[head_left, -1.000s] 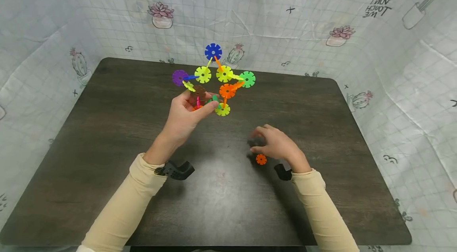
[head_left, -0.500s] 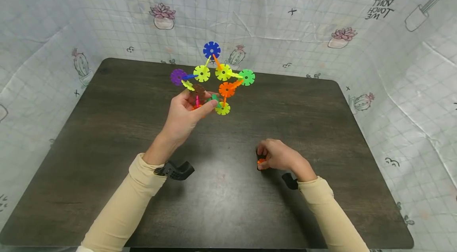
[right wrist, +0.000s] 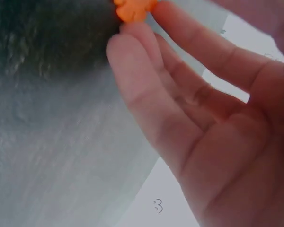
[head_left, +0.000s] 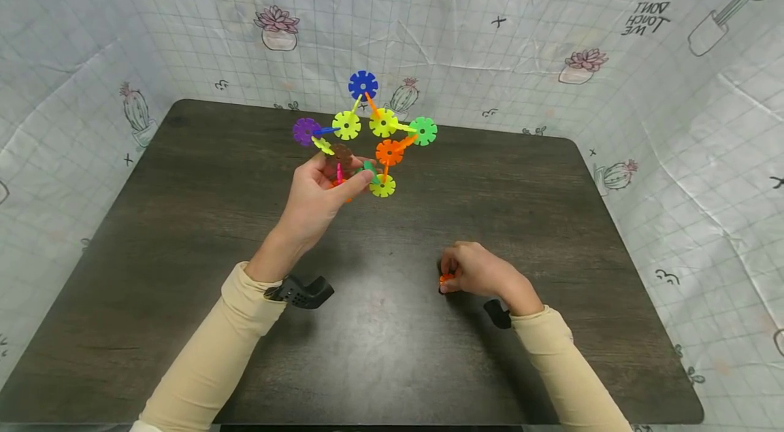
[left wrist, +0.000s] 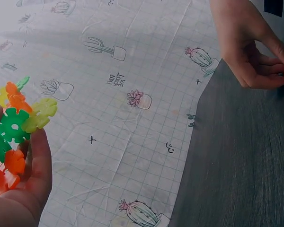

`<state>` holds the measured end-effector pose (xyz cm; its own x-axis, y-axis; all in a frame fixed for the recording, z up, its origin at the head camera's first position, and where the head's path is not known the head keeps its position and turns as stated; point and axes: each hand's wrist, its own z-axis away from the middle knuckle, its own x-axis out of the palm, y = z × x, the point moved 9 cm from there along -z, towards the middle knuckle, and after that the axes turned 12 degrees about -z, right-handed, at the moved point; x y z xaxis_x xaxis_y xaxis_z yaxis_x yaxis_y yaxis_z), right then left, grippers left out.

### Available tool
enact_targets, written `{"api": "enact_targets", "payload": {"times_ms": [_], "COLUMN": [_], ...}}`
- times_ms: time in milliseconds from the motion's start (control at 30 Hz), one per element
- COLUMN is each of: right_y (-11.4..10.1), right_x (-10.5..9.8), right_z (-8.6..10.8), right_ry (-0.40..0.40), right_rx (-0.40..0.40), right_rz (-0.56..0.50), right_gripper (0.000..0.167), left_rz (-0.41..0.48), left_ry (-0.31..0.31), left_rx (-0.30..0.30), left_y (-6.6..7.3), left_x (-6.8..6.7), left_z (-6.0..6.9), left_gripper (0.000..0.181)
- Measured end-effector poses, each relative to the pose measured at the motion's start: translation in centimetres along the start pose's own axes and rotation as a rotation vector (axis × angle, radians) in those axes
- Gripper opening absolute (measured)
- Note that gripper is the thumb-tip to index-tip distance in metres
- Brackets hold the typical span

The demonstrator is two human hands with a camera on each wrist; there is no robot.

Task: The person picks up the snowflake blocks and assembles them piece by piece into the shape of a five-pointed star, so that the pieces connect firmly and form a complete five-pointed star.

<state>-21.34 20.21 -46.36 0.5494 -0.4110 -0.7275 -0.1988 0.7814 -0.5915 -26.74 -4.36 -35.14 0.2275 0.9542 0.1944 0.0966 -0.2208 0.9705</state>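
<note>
My left hand holds up a linked ring of notched plastic snowflake discs, raised over the table. Blue, purple, yellow, green, orange and brown discs make up the ring. Its lower part sits between thumb and fingers, where a green disc shows in the left wrist view and some pieces are partly covered. Low at the tabletop, my right hand pinches a single orange snowflake disc between thumb and fingertips. The right wrist view catches only the lower part of that orange disc at the fingertips.
A dark wood-grain table lies under both hands. Pale cloth printed with cacti stands around its back and sides. Each wrist bears a black camera mount, such as the left mount.
My right hand has come down and slightly toward me onto the loose orange disc, and its fingers have closed around it. My left hand and the disc ring have stayed nearly still.
</note>
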Motion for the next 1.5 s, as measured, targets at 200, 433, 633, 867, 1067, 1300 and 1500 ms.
{"api": "enact_targets", "payload": {"times_ms": [200,433,633,867,1067,1300,1500], "right_y": [0.1,0.6,-0.8,-7.2,-11.8,-14.0,-14.6], "right_x": [0.4,0.7,-0.1,-4.9,-6.7,-5.6,-5.5], "right_z": [0.0,-0.3,-0.8,-0.5,-0.5,-2.4,-3.5], "right_ry": [-0.043,-0.056,0.055,0.391,0.596,0.567,0.611], "right_rx": [-0.044,-0.046,-0.136,-0.355,-0.498,-0.514,-0.602], "right_rz": [-0.028,-0.082,-0.351,-0.876,-1.140,-1.293,-1.306], "right_gripper": [0.029,0.030,0.021,0.012,0.012,0.026,0.020], "left_rz": [0.007,-0.005,-0.024,-0.085,-0.095,-0.064,-0.075], "left_ry": [-0.001,0.000,0.001,0.051,0.095,0.124,0.113], "left_rx": [-0.002,-0.009,-0.007,-0.004,0.015,0.016,0.016], "left_y": [0.0,0.0,0.0,0.0,0.1,0.1,0.0], "left_x": [0.0,0.0,0.2,0.3,0.1,0.0,0.0], "left_z": [0.0,-0.1,-0.3,-0.6,-0.7,-0.7,-0.7], "left_gripper": [0.021,0.021,0.020,0.023,0.023,0.020,0.021]}}
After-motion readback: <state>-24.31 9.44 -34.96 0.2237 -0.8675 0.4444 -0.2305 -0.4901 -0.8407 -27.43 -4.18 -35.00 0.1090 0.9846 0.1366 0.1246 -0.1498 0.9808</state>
